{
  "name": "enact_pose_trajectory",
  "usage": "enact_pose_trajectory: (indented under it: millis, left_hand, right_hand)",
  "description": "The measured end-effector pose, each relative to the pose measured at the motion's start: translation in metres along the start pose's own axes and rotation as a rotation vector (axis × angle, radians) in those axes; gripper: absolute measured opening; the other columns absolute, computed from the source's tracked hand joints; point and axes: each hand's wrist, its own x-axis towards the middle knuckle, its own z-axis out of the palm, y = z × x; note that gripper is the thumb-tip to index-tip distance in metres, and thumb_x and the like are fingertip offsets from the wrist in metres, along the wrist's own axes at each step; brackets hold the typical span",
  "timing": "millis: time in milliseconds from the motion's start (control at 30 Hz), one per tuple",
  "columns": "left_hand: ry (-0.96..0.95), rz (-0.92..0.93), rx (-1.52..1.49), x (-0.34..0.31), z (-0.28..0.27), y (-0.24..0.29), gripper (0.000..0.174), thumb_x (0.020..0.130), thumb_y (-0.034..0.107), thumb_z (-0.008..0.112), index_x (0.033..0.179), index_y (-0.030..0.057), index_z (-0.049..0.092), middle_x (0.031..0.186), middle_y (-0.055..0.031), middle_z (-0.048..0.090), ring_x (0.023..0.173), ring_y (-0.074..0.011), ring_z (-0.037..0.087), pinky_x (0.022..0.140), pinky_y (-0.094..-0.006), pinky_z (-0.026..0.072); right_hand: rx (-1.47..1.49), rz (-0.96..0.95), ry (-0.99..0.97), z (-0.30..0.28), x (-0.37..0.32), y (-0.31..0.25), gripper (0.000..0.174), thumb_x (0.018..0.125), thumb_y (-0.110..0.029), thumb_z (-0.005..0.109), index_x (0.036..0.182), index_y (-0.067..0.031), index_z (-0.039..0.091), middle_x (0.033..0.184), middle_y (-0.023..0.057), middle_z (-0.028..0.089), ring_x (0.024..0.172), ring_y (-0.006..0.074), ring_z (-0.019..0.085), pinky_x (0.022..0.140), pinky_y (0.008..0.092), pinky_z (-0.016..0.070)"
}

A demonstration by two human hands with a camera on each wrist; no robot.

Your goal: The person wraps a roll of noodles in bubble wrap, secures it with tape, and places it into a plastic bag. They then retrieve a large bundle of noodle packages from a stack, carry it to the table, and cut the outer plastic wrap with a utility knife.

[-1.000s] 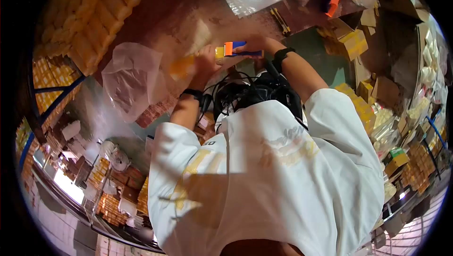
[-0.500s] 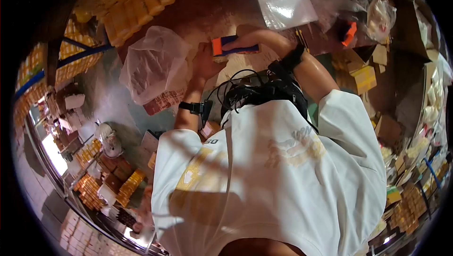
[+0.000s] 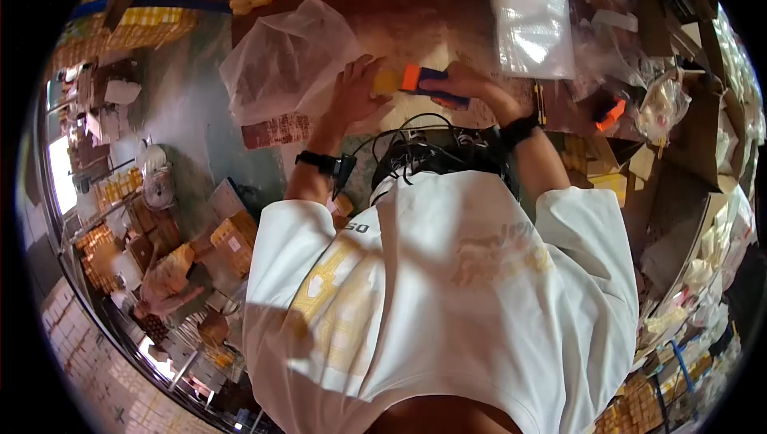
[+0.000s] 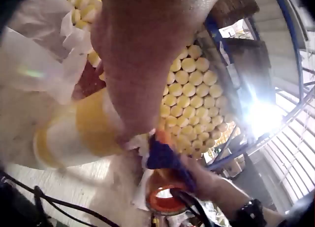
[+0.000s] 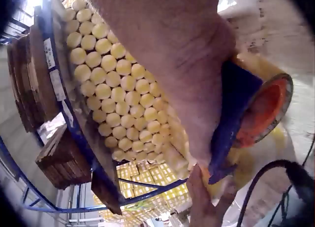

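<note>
My right hand (image 3: 465,82) grips a blue and orange tape dispenser (image 3: 431,87) above the reddish work surface. In the right wrist view the orange hub of the tape roll (image 5: 268,108) shows beside the blue body. Facing it, my left hand (image 3: 355,92) has its thumb and fingers around a yellow-and-white cylindrical packet (image 4: 81,131), whose yellow part (image 3: 387,81) shows close to the dispenser's orange front. Much of the left hand's grip is hidden behind its own wrist in the left wrist view.
A clear plastic bag (image 3: 280,62) lies left of the hands, and a stack of clear plastic sheets (image 3: 534,26) on the right. Yellow-ended cylinders (image 5: 118,94) are piled at the far edge. A second orange dispenser (image 3: 610,115) and cardboard boxes (image 3: 639,162) are at right.
The head view has turned, so the surroundings shift. The hands, close together before, now stand slightly apart, with the dispenser to the right of the packet and the left fingers more spread.
</note>
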Motion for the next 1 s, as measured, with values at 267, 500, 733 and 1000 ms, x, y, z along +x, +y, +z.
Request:
enact_pose_trajectory:
  millis: [267,500,733,1000]
  left_hand:
    - [0.138,-0.294,-0.425,-0.017,0.05,-0.028,0.088,0.087,0.039,0.071,0.158,0.015,0.024,0.155,-0.0194,0.029,0.143,-0.0422,0.026,0.114,-0.054,0.0258]
    - [0.446,-0.259,-0.303,-0.012,0.047,-0.038,0.064,0.086,0.039,0.071,0.139,0.0106,0.049,0.141,-0.0199,0.045,0.128,-0.0421,0.044,0.104,-0.0522,0.0374]
    - [0.493,-0.342,-0.431,-0.004,0.063,-0.067,0.063,0.08,0.032,0.081,0.135,0.0134,0.054,0.138,-0.0216,0.046,0.121,-0.0415,0.053,0.098,-0.05,0.0475]
    - [0.353,-0.431,-0.861,-0.011,0.083,-0.145,0.056,0.083,0.03,0.082,0.127,0.0057,0.059,0.118,-0.0137,0.063,0.109,-0.0216,0.061,0.088,-0.0362,0.0532]
  right_hand:
    - [-0.209,-0.019,0.107,0.034,0.031,-0.024,0.06,0.082,-0.064,0.071,0.069,-0.0055,0.072,0.062,0.0066,0.066,0.055,0.0161,0.065,0.054,0.0316,0.0488]
    - [-0.116,-0.081,0.024,0.038,0.05,-0.034,0.07,0.078,-0.073,0.069,0.082,-0.0033,0.074,0.065,0.0083,0.068,0.059,0.0193,0.067,0.059,0.0349,0.0532]
    - [-0.154,-0.104,-0.019,0.031,0.075,-0.036,0.05,0.084,-0.056,0.073,0.082,-0.0058,0.075,0.064,0.0049,0.067,0.054,0.013,0.063,0.053,0.0299,0.0492]
    - [-0.165,-0.106,-0.063,0.021,0.088,-0.03,0.056,0.087,-0.061,0.07,0.093,-0.0056,0.073,0.07,0.008,0.07,0.059,0.0161,0.067,0.06,0.0352,0.0548]
